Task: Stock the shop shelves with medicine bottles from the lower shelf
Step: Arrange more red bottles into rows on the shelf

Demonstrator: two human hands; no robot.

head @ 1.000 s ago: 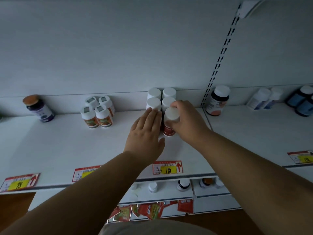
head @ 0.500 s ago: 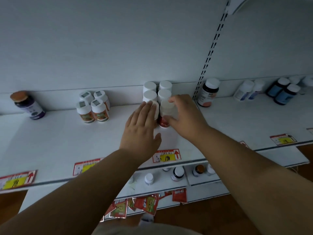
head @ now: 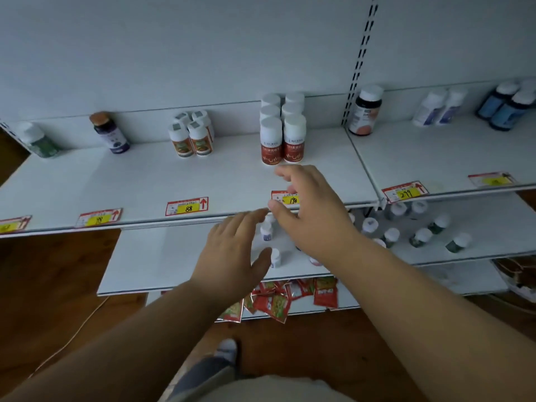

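Several white-capped bottles with red labels [head: 282, 132] stand in two rows at the back of the upper shelf [head: 145, 181]. My right hand [head: 307, 204] hovers in front of them over the shelf edge, fingers spread and holding nothing. My left hand [head: 235, 250] is lower, open, above the lower shelf [head: 162, 256]. Small white-capped bottles [head: 266, 230] lie on the lower shelf just past my fingers, partly hidden by both hands.
The upper shelf also holds a bottle cluster with orange labels [head: 193, 134], a dark purple bottle [head: 111, 134], a green bottle [head: 36, 140] and a dark bottle with a pink label [head: 364, 111]. More loose bottles [head: 420, 227] sit lower right. Red packets [head: 284, 297] hang below.
Both hands have let go of the red-labelled bottles and pulled back and down toward the lower shelf. The front bottles now stand alone, and the view has tilted downward.
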